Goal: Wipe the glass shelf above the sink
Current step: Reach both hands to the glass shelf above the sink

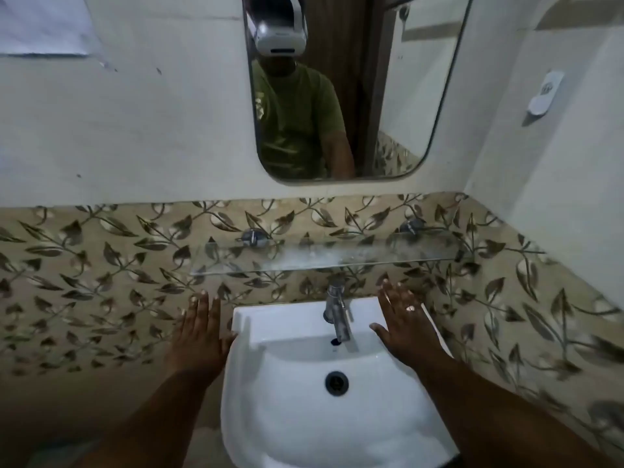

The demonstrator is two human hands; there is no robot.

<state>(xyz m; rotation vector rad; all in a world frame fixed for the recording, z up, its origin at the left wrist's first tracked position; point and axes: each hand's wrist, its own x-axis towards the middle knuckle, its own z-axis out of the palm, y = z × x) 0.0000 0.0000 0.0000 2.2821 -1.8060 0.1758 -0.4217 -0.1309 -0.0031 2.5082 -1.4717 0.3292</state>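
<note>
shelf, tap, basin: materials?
Glass shelf: clear glass, the leaf tiles show through it; a hazy film covers its right part. Tap: looks like chromed metal, bright with dull spots. Basin: glossy white, probably glazed ceramic.

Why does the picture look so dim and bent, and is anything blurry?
Head view: the light is low and the forearms are dark; the wide lens bows the wall tiles and the mirror edges; the glass shelf shows a hazy whitish patch; both open hands, left hand and right hand, are slightly soft beside the faucet.
</note>
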